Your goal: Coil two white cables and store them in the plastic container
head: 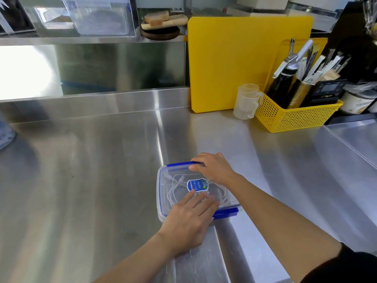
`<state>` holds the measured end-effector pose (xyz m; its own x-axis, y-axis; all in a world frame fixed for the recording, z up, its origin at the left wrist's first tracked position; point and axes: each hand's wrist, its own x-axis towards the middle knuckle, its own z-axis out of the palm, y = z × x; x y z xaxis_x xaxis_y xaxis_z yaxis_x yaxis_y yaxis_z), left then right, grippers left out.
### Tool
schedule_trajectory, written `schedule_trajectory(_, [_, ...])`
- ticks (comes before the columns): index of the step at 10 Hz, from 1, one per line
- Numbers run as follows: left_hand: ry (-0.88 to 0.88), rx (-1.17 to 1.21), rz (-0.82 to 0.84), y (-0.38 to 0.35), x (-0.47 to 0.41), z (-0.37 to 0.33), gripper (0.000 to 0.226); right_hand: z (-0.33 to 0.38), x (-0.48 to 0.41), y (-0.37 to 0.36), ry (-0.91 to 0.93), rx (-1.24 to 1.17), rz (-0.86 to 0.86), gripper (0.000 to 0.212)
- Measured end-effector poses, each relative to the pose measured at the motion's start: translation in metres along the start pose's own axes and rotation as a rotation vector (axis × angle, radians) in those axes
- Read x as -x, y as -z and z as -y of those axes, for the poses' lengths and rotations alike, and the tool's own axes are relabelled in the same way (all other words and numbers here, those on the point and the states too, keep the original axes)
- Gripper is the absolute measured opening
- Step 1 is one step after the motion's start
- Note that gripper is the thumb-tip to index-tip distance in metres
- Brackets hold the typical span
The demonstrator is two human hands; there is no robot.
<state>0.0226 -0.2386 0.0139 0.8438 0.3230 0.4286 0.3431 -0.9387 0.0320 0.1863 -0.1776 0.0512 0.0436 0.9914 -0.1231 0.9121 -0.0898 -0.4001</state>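
A clear plastic container [163,193] with blue clips and a clear lid sits on the steel counter near the front edge. Coiled white cables [175,190] show through the lid, around a blue label [197,185]. My left hand [189,219] lies flat on the near part of the lid, fingers spread, beside the near blue clip [226,213]. My right hand [214,168] rests on the far right corner, its fingers bent over the far blue clip [179,164].
A yellow cutting board [234,64] leans on the back wall. A yellow basket [293,117] with bottles and utensils stands at the right, with a clear measuring cup [246,101] beside it. A step in the counter runs at the right.
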Motion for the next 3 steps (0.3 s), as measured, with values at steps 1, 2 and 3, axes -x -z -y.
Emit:
schedule_trajectory(1, [-0.018,0.014,0.097,0.01,-0.005,0.002,0.032,0.002,0.004,0.004,0.024,0.077,0.082,0.044])
schedule_trajectory(2, [0.0,0.062,0.069,0.031,-0.019,0.022,0.032,0.005,0.002,0.029,0.033,-0.001,0.048,0.056])
schedule_trajectory(3, [0.207,-0.05,-0.081,0.07,-0.039,0.054,0.04,0.01,0.007,0.078,0.033,-0.226,-0.131,0.048])
